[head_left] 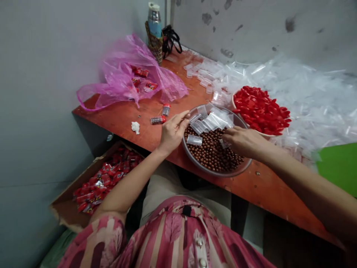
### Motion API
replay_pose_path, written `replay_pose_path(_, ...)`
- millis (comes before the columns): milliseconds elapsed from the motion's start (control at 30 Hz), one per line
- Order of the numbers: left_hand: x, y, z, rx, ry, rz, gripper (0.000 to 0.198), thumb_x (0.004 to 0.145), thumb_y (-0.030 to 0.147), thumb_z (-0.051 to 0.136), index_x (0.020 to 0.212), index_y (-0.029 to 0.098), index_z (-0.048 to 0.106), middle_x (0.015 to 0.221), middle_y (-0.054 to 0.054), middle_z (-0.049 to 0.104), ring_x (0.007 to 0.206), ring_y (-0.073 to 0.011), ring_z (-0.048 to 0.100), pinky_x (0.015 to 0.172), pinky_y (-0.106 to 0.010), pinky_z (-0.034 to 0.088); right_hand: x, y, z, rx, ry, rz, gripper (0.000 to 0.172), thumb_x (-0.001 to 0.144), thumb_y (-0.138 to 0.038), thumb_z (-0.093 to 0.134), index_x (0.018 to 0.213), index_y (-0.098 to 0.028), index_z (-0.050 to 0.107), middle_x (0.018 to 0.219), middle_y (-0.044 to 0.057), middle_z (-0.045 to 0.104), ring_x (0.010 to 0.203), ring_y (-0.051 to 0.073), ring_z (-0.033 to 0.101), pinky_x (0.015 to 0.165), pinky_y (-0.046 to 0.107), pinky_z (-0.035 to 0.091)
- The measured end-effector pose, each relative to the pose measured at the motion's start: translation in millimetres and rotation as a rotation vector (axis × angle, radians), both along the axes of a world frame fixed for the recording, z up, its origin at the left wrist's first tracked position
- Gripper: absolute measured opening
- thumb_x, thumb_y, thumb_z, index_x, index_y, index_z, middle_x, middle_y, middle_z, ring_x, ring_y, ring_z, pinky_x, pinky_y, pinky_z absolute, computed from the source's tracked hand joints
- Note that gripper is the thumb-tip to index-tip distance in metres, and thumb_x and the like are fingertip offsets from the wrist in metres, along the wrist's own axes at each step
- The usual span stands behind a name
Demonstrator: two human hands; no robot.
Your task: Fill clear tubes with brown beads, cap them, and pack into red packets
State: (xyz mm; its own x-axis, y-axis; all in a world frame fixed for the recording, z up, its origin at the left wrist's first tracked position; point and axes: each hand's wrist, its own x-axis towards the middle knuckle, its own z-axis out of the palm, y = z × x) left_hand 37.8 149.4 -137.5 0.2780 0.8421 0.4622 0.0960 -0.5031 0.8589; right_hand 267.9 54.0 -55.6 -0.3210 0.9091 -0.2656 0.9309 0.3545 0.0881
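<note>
A round bowl (190,160) of small brown balls (213,152) stands at the table's front edge. Several clear plastic tubes (213,120) lie piled on the balls at its far side, and one clear tube (194,140) lies apart on the left. My left hand (173,131) is at the bowl's left rim, fingers bent and closed on it. Inside the bowl, on the right, my right hand (239,140) is closed on a clear plastic tube (224,143) just above the balls; its fingertips are partly hidden. Behind it, a tub (233,99) holds heaped red caps (260,109).
Loose clear tubes (306,96) cover the table's right and back. Two filled red-capped tubes (158,120) lie left of the bowl, near crumpled white paper (135,127). A pink plastic bag (119,70), a flask (154,24), a cardboard box (63,208) and a green sheet (338,167) surround the workspace.
</note>
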Motion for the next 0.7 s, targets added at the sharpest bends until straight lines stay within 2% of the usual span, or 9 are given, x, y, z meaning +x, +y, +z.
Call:
replay_pose_path(67, 17, -13, 8.7, 0.009, -0.031, -0.067, 0.029, 0.090, 0.027, 0.051, 0.115, 0.017, 0.062, 0.106, -0.006, 0.070, 0.097, -0.0147, 0.065, 0.088, -0.027, 0.050, -6, -11, -14.2, -0.015, -0.109, -0.008, 0.024, 0.081, -0.006, 0.045, 0.085, -0.013, 0.068, 0.091, 0.016, 0.065, 0.085, 0.027, 0.060, 0.064, 0.034, 0.046)
replay_pose_path(133, 32, -23, 11.1, 0.007, -0.041, -0.114, 0.029, 0.090, 0.026, 0.050, 0.115, 0.017, 0.062, 0.105, -0.006, 0.070, 0.097, -0.0149, 0.065, 0.090, -0.027, 0.050, -11, -11, -28.3, -0.026, -0.048, -0.018, 0.025, 0.079, -0.006, 0.047, 0.094, -0.009, 0.067, 0.097, 0.018, 0.065, 0.088, 0.028, 0.061, 0.070, 0.037, 0.047)
replay_pose_path(200, 41, -29, 9.1, -0.018, -0.040, -0.141, 0.030, 0.090, 0.026, 0.050, 0.115, 0.016, 0.062, 0.105, -0.006, 0.070, 0.099, -0.0154, 0.065, 0.092, -0.028, 0.049, -12, -6, -39.5, -0.015, 0.162, -0.089, 0.032, 0.075, -0.010, 0.055, 0.106, -0.009, 0.064, 0.103, 0.017, 0.065, 0.093, 0.028, 0.062, 0.077, 0.038, 0.048)
replay_pose_path(300, 46, -33, 3.9, -0.070, -0.030, -0.141, 0.030, 0.090, 0.027, 0.049, 0.115, 0.016, 0.062, 0.108, -0.007, 0.069, 0.100, -0.0162, 0.065, 0.093, -0.030, 0.050, -6, -4, -49.1, -0.006, 0.607, -0.311, 0.041, 0.070, -0.017, 0.063, 0.111, -0.013, 0.064, 0.105, 0.010, 0.067, 0.096, 0.024, 0.063, 0.086, 0.036, 0.047)
replay_pose_path(367, 46, -34, 2.5, -0.081, -0.023, -0.124, 0.030, 0.090, 0.027, 0.049, 0.115, 0.017, 0.063, 0.109, -0.007, 0.069, 0.099, -0.0163, 0.065, 0.092, -0.030, 0.050, -1, -9, -51.1, -0.065, 0.936, -0.449, 0.041, 0.068, -0.022, 0.068, 0.109, -0.016, 0.064, 0.103, 0.006, 0.069, 0.094, 0.022, 0.064, 0.088, 0.035, 0.047)
replay_pose_path(467, 45, -35, 5.6, -0.045, 0.000, -0.129, 0.029, 0.088, 0.025, 0.050, 0.113, 0.017, 0.064, 0.106, -0.006, 0.070, 0.097, -0.0158, 0.065, 0.091, -0.030, 0.051, 5, -19, -49.7, -0.162, 1.323, -0.560, 0.046, 0.063, -0.026, 0.075, 0.107, -0.019, 0.065, 0.102, 0.003, 0.069, 0.094, 0.020, 0.064, 0.090, 0.035, 0.047)
replay_pose_path(600, 51, -43, 15.3, -0.019, 0.050, -0.213, 0.033, 0.085, 0.022, 0.053, 0.116, 0.017, 0.062, 0.108, -0.006, 0.070, 0.097, -0.0161, 0.066, 0.089, -0.029, 0.052, 7, -29, -44.7, -0.178, 1.583, -0.609, 0.047, 0.061, -0.025, 0.078, 0.106, -0.020, 0.066, 0.100, 0.003, 0.070, 0.095, 0.020, 0.063, 0.092, 0.037, 0.046)
replay_pose_path(700, 58, -51, 20.8, -0.074, 0.100, -0.319, 0.038, 0.081, 0.023, 0.057, 0.119, 0.018, 0.062, 0.115, -0.008, 0.067, 0.102, -0.0182, 0.065, 0.092, -0.030, 0.051, 7, -33, -41.8, -0.172, 1.662, -0.591, 0.048, 0.063, -0.026, 0.079, 0.109, -0.022, 0.065, 0.101, 0.003, 0.070, 0.095, 0.021, 0.064, 0.091, 0.038, 0.048)
